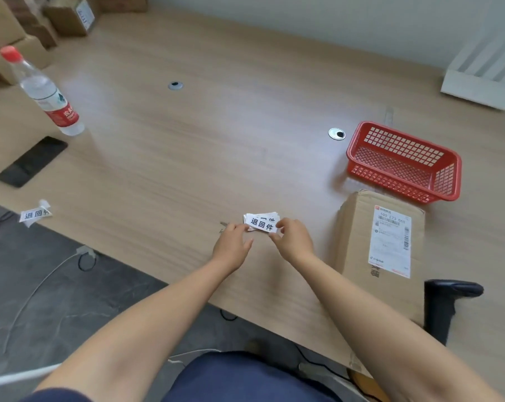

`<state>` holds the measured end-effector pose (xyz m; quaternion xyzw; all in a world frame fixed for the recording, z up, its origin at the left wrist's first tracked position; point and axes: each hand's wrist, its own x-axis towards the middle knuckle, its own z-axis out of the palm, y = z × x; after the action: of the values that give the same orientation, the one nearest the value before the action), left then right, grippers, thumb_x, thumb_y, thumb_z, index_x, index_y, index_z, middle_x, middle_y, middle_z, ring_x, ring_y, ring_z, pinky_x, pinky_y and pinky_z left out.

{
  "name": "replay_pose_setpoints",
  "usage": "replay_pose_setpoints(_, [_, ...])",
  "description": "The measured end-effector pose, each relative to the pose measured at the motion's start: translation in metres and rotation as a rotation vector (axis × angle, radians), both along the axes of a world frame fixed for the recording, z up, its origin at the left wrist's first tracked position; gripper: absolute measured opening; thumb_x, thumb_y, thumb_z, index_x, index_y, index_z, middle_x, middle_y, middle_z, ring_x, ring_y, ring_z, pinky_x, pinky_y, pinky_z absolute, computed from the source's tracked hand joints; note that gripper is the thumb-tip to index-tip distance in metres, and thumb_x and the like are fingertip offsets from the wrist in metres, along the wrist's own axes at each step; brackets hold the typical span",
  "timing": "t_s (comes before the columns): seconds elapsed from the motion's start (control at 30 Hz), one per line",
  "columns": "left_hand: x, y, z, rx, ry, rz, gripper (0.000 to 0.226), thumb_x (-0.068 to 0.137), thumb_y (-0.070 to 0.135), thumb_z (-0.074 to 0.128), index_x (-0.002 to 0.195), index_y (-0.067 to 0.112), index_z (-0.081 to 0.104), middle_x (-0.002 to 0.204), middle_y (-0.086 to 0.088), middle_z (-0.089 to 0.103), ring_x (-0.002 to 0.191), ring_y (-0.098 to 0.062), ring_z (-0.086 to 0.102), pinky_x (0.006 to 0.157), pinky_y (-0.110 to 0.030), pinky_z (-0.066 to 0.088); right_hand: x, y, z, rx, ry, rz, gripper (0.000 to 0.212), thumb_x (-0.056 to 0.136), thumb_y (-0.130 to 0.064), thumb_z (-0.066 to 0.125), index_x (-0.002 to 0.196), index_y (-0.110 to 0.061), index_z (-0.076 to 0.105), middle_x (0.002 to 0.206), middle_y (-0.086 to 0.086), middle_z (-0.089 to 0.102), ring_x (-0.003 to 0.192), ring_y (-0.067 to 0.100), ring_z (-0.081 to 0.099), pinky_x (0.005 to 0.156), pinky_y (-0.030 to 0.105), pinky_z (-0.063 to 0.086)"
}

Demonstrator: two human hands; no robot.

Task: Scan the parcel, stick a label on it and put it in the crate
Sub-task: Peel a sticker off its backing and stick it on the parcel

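A cardboard parcel (358,239) lies flat on the tabletop (216,140), its long axis running from the near edge away toward the red crate (402,161), which stands empty just beyond it, their edges close or touching. The parcel's white shipping slip (390,242) faces up, barcode showing. Just left of the parcel, both hands meet over a small stack of white labels (261,223) printed with black characters: the left hand (231,245) steadies the stack's left end with fingers spread, while the right hand (293,237) has thumb and forefinger pinched on the top label's right edge, apparently peeling it free. The right hand is the nearer to the parcel, so the label's trip is a short one rightward. On the near side of the parcel a black scanner (445,303) stands on the tabletop, untouched. Whether the top label has lifted off its backing cannot be made out, and the stack's depth is hidden by the fingers. Far left of the parcel, a stray label (35,213) lies curled at the tabletop's edge, beyond it a phone (32,161) and a water bottle (44,92).
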<state>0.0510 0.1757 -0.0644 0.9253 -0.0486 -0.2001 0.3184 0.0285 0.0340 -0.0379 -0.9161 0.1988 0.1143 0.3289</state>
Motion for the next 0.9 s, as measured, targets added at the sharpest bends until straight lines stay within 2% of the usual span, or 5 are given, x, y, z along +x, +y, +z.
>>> replay_pose_setpoints(0.17, [0.013,0.0,-0.008,-0.01,0.024,0.01,0.041,0.09,0.018,0.046,0.13,0.007,0.047,0.131,-0.016,0.046,0.118,-0.032,0.048,0.101,-0.036,0.038,0.022,0.012,-0.024,0.047,0.083,-0.296,0.045,0.08,-0.032,0.064,0.108,-0.002,0.047,0.117,0.018,0.056,0.103,0.034,0.056,0.076,0.037,0.045])
replay_pose_setpoints(0.33, [0.026,-0.006,-0.014,-0.045,0.006,0.03,0.043,0.09,0.02,0.048,0.131,0.007,0.045,0.135,-0.014,0.046,0.121,-0.028,0.048,0.102,-0.037,0.038,0.037,0.027,-0.031,0.094,0.077,-0.421,0.054,0.075,-0.029,0.071,0.111,-0.002,0.04,0.118,0.017,0.056,0.105,0.035,0.057,0.078,0.039,0.046])
replay_pose_setpoints(0.63, [0.034,-0.01,-0.017,-0.109,-0.038,0.13,0.036,0.087,0.014,0.054,0.121,0.004,0.053,0.125,-0.016,0.053,0.112,-0.03,0.054,0.096,-0.038,0.044,0.036,0.021,-0.034,0.202,0.059,-0.527,0.035,0.079,-0.013,0.065,0.106,-0.003,0.044,0.11,0.015,0.062,0.099,0.032,0.059,0.078,0.037,0.046])
replay_pose_setpoints(0.73, [0.036,-0.012,-0.016,-0.158,-0.042,0.17,0.033,0.084,0.011,0.057,0.116,0.002,0.056,0.12,-0.018,0.056,0.107,-0.031,0.058,0.093,-0.038,0.047,0.033,0.017,-0.035,0.221,0.043,-0.545,0.023,0.077,-0.013,0.066,0.093,-0.008,0.051,0.105,0.014,0.064,0.095,0.03,0.059,0.08,0.037,0.046])
replay_pose_setpoints(0.9, [0.036,-0.015,-0.014,-0.188,-0.036,0.179,0.031,0.083,0.008,0.058,0.114,0.002,0.058,0.116,-0.018,0.058,0.102,-0.029,0.06,0.092,-0.035,0.047,0.03,0.01,-0.032,0.18,0.047,-0.492,0.011,0.08,-0.019,0.064,0.077,-0.015,0.055,0.096,0.011,0.069,0.084,0.027,0.059,0.067,0.029,0.04])
